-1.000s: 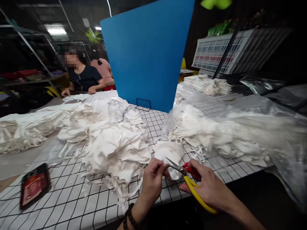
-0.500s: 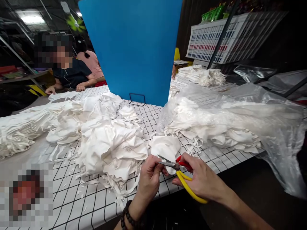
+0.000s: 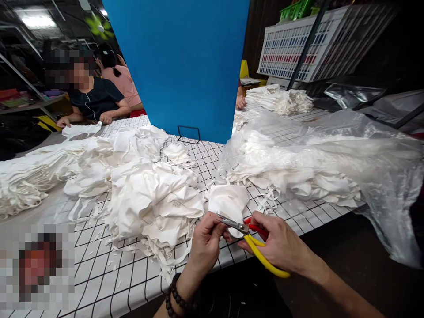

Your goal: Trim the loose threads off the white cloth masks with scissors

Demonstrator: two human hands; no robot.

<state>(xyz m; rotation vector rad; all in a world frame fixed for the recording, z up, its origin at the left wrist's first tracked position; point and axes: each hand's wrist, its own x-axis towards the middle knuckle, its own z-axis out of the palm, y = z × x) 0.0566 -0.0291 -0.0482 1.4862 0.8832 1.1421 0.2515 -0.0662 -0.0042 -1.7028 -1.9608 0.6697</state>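
Left hand (image 3: pixel 205 245): fingers curled, pinching white mask (image 3: pixel 228 204) at near bench (image 3: pixel 109 282) edge. Right hand (image 3: pixel 281 247): closed round scissors (image 3: pixel 251 243), blades pointing left.

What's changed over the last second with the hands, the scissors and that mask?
Little. The left hand still pinches the white mask; the right hand still grips the scissors, blades at the mask's lower edge, now slightly more closed. The mask pile and the plastic bag stayed put.
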